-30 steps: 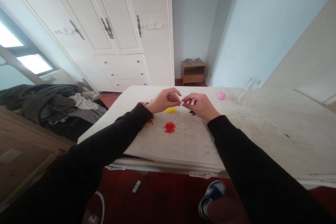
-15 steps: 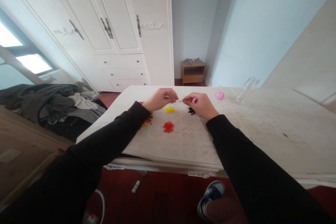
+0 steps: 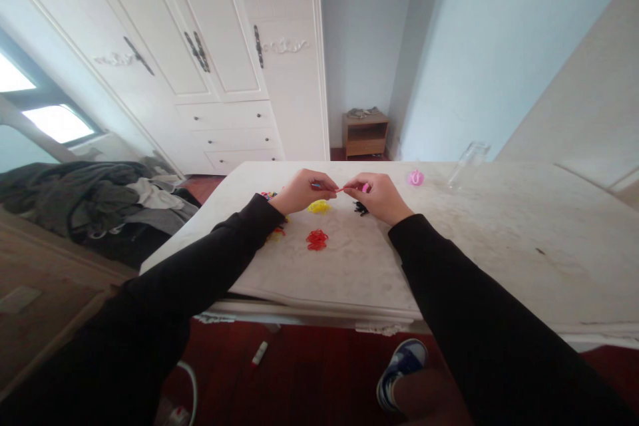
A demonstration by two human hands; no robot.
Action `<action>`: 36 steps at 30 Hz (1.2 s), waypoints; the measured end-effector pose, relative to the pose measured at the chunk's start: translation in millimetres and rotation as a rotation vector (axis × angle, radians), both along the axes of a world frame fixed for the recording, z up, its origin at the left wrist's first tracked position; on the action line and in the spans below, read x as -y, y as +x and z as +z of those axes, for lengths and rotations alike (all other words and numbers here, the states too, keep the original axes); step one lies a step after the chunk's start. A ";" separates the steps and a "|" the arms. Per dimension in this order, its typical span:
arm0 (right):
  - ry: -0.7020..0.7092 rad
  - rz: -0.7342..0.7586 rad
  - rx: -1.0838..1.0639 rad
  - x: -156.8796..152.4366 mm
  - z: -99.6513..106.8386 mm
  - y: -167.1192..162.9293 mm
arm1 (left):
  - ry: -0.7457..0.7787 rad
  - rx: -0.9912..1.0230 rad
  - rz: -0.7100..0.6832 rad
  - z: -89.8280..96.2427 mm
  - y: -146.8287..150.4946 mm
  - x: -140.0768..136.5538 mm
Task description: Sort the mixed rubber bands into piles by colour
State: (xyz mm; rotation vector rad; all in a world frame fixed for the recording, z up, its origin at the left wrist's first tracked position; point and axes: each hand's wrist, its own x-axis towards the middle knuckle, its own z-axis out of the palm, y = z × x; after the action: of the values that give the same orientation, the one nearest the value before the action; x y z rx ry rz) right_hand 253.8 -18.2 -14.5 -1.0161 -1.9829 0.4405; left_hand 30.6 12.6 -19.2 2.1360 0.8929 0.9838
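The left hand [image 3: 305,192] and the right hand [image 3: 378,196] both pinch one red band [image 3: 340,190], at one o'clock from the red pile [image 3: 317,239]; pulled too strongly, it could snap or slip.

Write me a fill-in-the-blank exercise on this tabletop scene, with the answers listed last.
1. The left hand and right hand hold a thin strand coloured ____ between their fingertips.
2. Just beyond the red pile lies a ____ pile.
3. The dark pile close to the right hand is ____.
4. From the wearer's viewpoint, the clear glass container is to the ____ of the pink item.

Missing words: red; yellow; black; right.
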 end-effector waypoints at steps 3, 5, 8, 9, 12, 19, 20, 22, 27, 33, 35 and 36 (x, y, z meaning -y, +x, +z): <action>-0.005 0.006 0.006 -0.2 -0.2 0.0 | -0.004 0.008 0.005 0.5 0.6 1.1; -0.009 0.009 0.011 -0.3 -0.1 0.0 | -0.004 0.012 0.010 0.4 0.7 1.2; -0.012 0.013 0.016 -0.1 0.3 0.4 | -0.004 0.010 0.008 -0.5 0.6 0.6; -0.013 0.014 0.016 -0.1 0.4 0.5 | -0.004 0.009 0.005 -0.9 0.5 0.3; -0.008 0.019 0.012 0.1 0.5 0.7 | -0.002 0.016 0.003 -1.8 0.7 -0.3; 0.025 -0.016 -0.014 -0.9 0.0 -2.3 | 0.005 0.038 0.011 -0.3 1.0 -1.3; 0.034 -0.043 -0.028 -1.3 0.6 -1.7 | 0.008 0.044 0.013 0.1 -0.1 -2.3; 0.055 -0.129 -0.074 -2.2 2.4 1.5 | 0.017 0.057 0.023 1.1 -3.5 -5.2; 0.101 -0.410 -0.267 -2.0 7.2 10.8 | 0.034 0.066 0.058 4.1 -10.8 -10.7; 0.075 -0.131 -0.125 2.8 3.3 -3.6 | 0.005 0.069 0.005 4.1 -2.8 -1.5; 0.057 -0.076 -0.084 3.3 2.4 -6.9 | 0.000 0.068 -0.007 3.7 -0.5 1.2; 0.052 -0.068 -0.079 3.2 2.3 -7.3 | -0.002 0.068 -0.005 3.4 -0.1 1.6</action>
State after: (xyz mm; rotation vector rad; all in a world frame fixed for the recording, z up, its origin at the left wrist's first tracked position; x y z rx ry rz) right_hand 246.5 -21.4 -12.3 -1.0154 -1.8746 0.3835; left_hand 30.5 11.0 -15.8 2.0891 0.8550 1.0457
